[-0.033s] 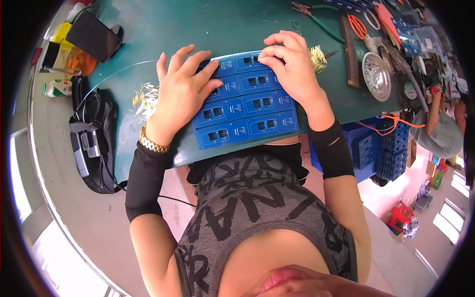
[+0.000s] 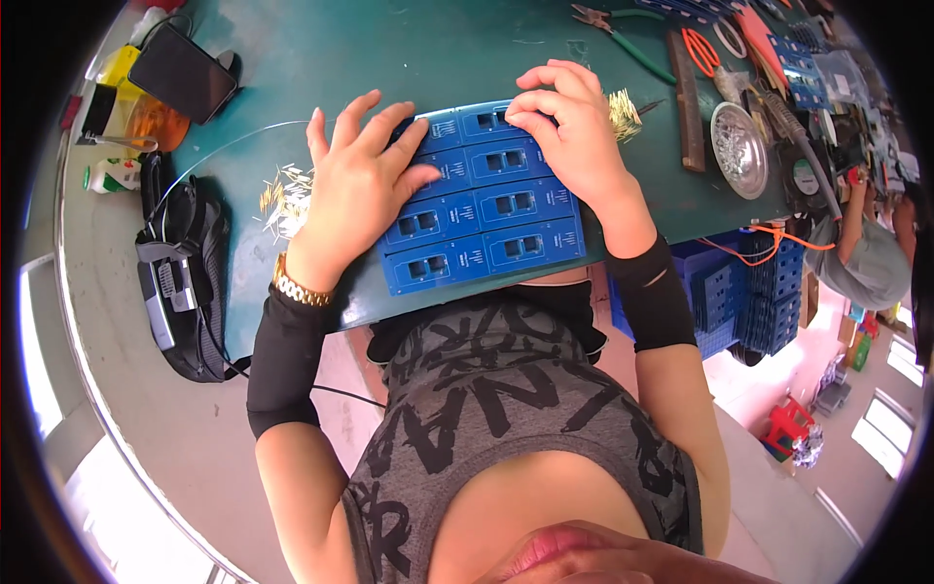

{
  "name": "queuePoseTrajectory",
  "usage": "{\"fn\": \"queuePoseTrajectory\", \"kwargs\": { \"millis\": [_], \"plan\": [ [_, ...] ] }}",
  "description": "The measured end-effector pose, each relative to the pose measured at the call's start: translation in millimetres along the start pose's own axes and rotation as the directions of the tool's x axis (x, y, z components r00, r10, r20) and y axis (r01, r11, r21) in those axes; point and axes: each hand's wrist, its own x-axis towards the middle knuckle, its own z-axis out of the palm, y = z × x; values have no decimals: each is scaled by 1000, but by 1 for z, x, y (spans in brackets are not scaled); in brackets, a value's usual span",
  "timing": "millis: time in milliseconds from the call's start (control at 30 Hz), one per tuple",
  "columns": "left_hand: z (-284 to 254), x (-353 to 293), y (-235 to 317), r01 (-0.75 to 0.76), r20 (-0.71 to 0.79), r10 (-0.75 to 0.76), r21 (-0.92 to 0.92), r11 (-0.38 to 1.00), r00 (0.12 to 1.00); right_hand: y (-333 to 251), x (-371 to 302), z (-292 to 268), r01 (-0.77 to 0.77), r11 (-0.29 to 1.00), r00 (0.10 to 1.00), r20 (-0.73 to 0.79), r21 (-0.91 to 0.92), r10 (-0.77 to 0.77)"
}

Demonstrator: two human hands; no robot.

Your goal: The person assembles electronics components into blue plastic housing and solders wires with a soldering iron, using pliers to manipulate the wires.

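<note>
A blue circuit-board panel lies flat in front of me, its units lined up in two columns with paired square cutouts. Over its upper left part rests my left hand, fingers spread and thumb stretched across the board. My right hand is at the upper right corner, thumb and forefinger pinched together by a cutout. Whatever may be between those fingertips is too small to make out. Thin pale pins lie in a loose pile beside my left wrist. More yellowish pins are heaped just right of my right hand.
Green-handled pliers, a dark bar and a metal dish of small parts lie to the right. At left are a phone and a black strap device. Blue crates hold boards below; another person is at far right.
My left thumb has straightened slightly and shifted over the board. The right hand stays in nearly the same place, and the board has hardly moved.
</note>
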Motion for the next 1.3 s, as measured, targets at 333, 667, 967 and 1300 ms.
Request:
{"fn": "queuePoseTrajectory", "kwargs": {
  "millis": [333, 667, 967, 1300],
  "plan": [
    [-25, -5, -22, 234, -50, -252, -232, 944, 966, -10, 13, -4, 177, 973, 983, -31, -149, -183],
    [-31, -34, -31, 373, 124, -352, -309, 875, 928, -22, -9, -9, 245, 951, 970, 43, -190, -241],
    [-23, -32, -31, 274, 119, -257, -160, 948, 959, 16, -17, -49, -117, 972, 991, -96, -205, 99],
    [-19, -30, -37, 412, -40, -488, -479, 775, 872, 40, -15, -53, -304, 939, 950, 20, -162, 312]
  ]
}}
